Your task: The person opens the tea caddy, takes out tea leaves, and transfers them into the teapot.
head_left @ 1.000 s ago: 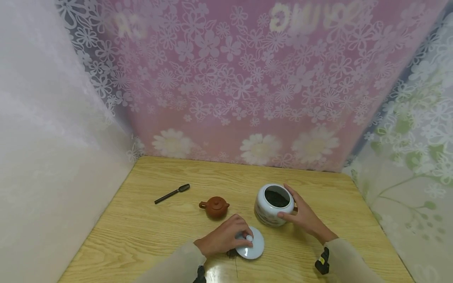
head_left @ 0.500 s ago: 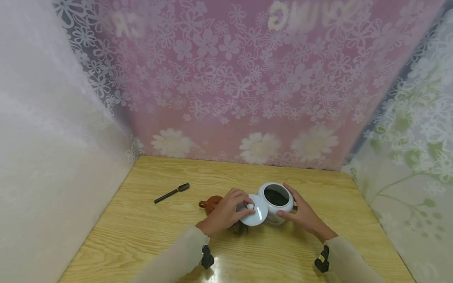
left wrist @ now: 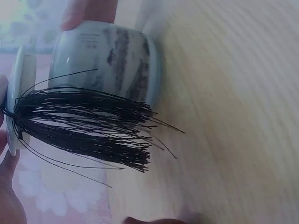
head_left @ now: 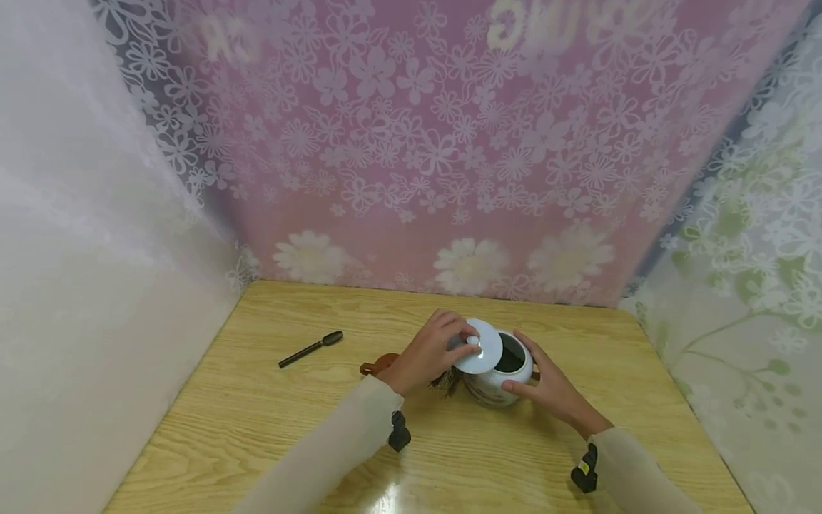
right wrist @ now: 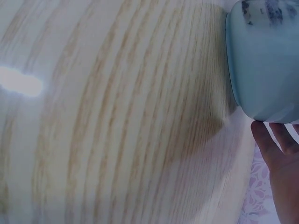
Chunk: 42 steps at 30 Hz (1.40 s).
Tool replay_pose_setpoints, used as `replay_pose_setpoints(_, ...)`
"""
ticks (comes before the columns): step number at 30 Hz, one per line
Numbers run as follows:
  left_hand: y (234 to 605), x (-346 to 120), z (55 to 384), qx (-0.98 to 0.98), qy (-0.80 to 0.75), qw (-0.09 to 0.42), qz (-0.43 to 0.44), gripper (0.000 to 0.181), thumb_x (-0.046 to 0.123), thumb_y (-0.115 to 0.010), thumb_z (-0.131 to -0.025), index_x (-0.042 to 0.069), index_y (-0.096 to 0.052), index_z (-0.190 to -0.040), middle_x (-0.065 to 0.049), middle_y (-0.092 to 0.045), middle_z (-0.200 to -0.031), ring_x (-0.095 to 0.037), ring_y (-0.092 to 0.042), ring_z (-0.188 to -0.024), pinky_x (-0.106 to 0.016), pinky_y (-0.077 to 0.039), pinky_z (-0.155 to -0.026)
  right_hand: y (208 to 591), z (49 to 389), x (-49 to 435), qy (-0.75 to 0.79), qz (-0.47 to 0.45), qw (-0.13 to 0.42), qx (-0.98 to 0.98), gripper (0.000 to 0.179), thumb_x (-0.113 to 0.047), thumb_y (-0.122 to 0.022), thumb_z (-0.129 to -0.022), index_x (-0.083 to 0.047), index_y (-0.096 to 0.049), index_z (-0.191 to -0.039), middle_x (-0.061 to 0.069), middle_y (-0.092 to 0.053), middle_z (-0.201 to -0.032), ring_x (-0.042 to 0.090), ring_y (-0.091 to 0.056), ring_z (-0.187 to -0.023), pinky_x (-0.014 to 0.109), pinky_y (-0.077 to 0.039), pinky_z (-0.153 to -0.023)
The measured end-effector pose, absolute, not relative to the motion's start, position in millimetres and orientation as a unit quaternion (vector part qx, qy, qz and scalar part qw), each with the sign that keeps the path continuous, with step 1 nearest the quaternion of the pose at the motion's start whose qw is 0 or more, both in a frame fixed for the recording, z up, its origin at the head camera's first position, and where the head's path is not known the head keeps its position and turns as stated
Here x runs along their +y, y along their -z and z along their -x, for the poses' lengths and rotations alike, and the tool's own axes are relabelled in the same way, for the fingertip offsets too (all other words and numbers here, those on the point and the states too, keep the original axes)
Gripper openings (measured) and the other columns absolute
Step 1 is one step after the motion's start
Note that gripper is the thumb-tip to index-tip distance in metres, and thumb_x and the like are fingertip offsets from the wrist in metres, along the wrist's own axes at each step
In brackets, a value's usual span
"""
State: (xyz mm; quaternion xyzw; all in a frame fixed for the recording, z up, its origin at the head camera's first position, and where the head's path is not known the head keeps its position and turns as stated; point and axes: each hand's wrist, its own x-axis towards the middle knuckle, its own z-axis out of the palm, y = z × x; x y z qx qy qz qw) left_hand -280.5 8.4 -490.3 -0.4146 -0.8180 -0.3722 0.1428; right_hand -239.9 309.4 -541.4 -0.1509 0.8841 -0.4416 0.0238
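Thumb and fingers of my left hand [head_left: 429, 351] pinch the knob of a white ceramic lid [head_left: 486, 359], raised and overlapping the left part of the jar's mouth in the head view. A dark tassel [left wrist: 88, 121] dangles from the lid, across the jar's side in the left wrist view. The white jar [head_left: 489, 391] with a dark painted pattern stands upright on the table, dark loose contents [head_left: 511, 355] showing inside. My right hand [head_left: 554, 389] holds it from the right, thumb at the front and fingers round the far side.
A reddish-brown teapot [head_left: 385, 361] sits left of the jar, mostly covered by my left hand. Farther left lies a dark, long-handled scoop [head_left: 312, 349] on the wooden table [head_left: 270, 428]. Flower-patterned cloth [head_left: 411, 178] hangs behind the table's back edge.
My left hand has lifted the lid off the table and carried it up and right to the jar's mouth, now covering most of the teapot from view. My right hand stays on the jar.
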Motion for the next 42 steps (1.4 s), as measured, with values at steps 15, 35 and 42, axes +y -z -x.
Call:
replay_pose_setpoints(15, 470.2, 40.8, 290.7, -0.837, 0.318, 0.147, 0.42, 0.024, 0.034, -0.074, -0.106, 0.017, -0.075, -0.124, 0.001, -0.071, -0.13, -0.018, -0.058, -0.128, -0.03, -0.051, -0.112, 537.8, 240.7, 311.7, 0.468, 0.14, 0.049, 0.871, 0.104, -0.027, -0.082, -0.101, -0.015, -0.011, -0.177, 0.025, -0.024, -0.176, 0.052, -0.051, -0.146, 0.042, -0.06, -0.101)
replay_pose_setpoints(35, 479.3, 68.2, 291.9, -0.853, 0.233, 0.15, 0.443, 0.028, 0.038, -0.069, -0.109, 0.018, -0.074, -0.128, 0.003, -0.068, -0.128, -0.014, -0.057, -0.125, -0.022, -0.05, -0.11, 543.0, 238.0, 312.0, 0.475, 0.152, 0.058, 0.865, 0.104, -0.026, -0.079, -0.104, -0.009, -0.006, -0.176, 0.027, -0.02, -0.177, 0.05, -0.046, -0.151, 0.048, -0.057, -0.108)
replay_pose_setpoints(42, 483.1, 70.6, 292.9, -0.858, 0.247, 0.131, 0.432, 0.029, 0.04, -0.068, -0.109, 0.019, -0.073, -0.129, 0.004, -0.069, -0.129, -0.013, -0.057, -0.127, -0.021, -0.049, -0.111, 541.5, 238.1, 311.1, 0.478, 0.155, 0.061, 0.863, 0.102, -0.027, -0.078, -0.104, -0.01, -0.007, -0.176, 0.025, -0.022, -0.176, 0.049, -0.047, -0.15, 0.048, -0.057, -0.109)
